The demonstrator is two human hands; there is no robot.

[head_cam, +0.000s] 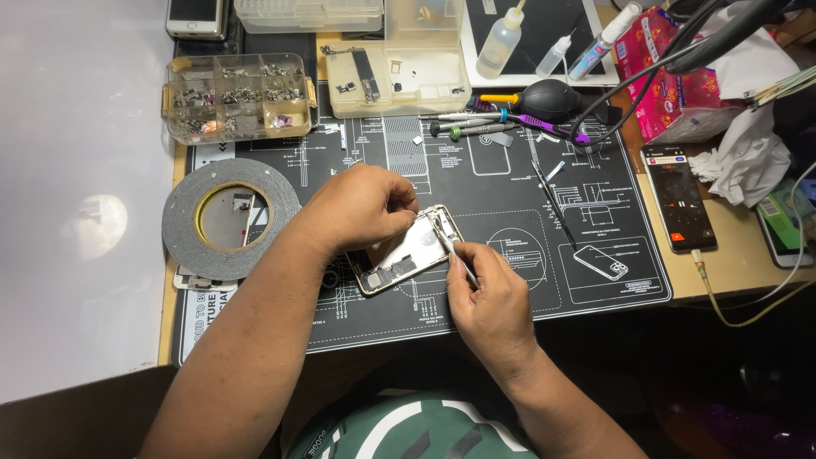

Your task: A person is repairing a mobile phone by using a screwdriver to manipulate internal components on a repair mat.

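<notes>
Black mat [510, 272] with white diagrams, grey tape roll [183, 221], perhaps silver phone frame [399, 259]

Pink tissue pack [671, 85], top right on the table, soft rectangular packet, pink with red and orange print, white tissue spilling out on its right.

Phone with lit screen [677, 197], right of the black mat, upright rectangle, dark screen with small red and white marks, cable at its lower end.

Second phone [195, 17], top left edge, white body, screen dark, partly cut off.

Green package [778, 217], far right edge, partly hidden by the tissue, white barcode label on it.

White label on the tube [605, 38] near top right, too small to tell more.
</notes>
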